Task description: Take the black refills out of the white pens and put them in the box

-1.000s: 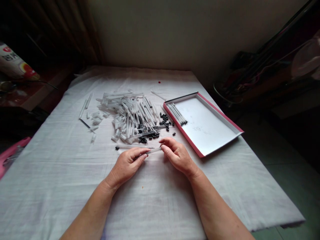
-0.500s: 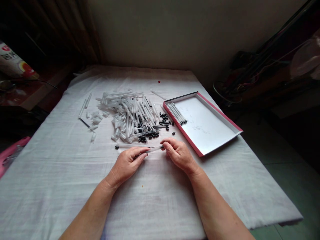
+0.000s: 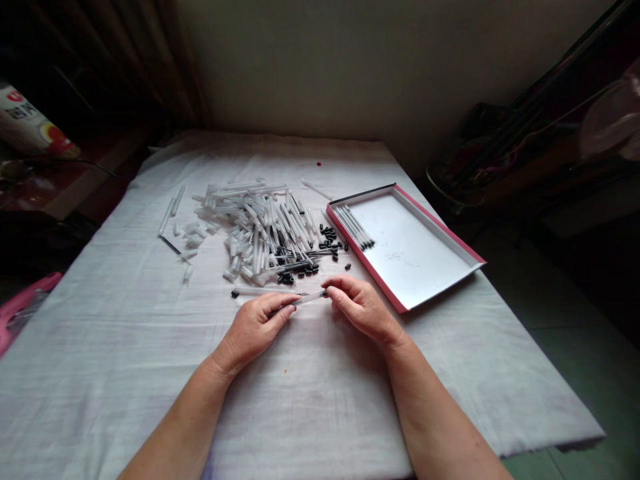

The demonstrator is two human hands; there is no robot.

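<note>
Between my two hands is a clear pen barrel (image 3: pixel 311 298), held almost level above the cloth. My left hand (image 3: pixel 257 330) is closed round its left end. The thumb and fingers of my right hand (image 3: pixel 359 308) pinch its right end, where something black shows at the fingertips. Just beyond my left hand lies another clear pen (image 3: pixel 263 291) with a black plug at its left end. Farther back is a heap of clear barrels and caps (image 3: pixel 267 230), with dark refills among them. Small black plugs (image 3: pixel 327 235) are scattered along the heap's right side.
To the right, a shallow red-rimmed box lid (image 3: pixel 367 270) holds several pens (image 3: pixel 354 227) at its left side. Loose caps (image 3: pixel 193 233) lie left of the heap. A pink object (image 3: pixel 25 307) stands beyond the table's left edge. The white tablecloth (image 3: pixel 310 413) covers the table.
</note>
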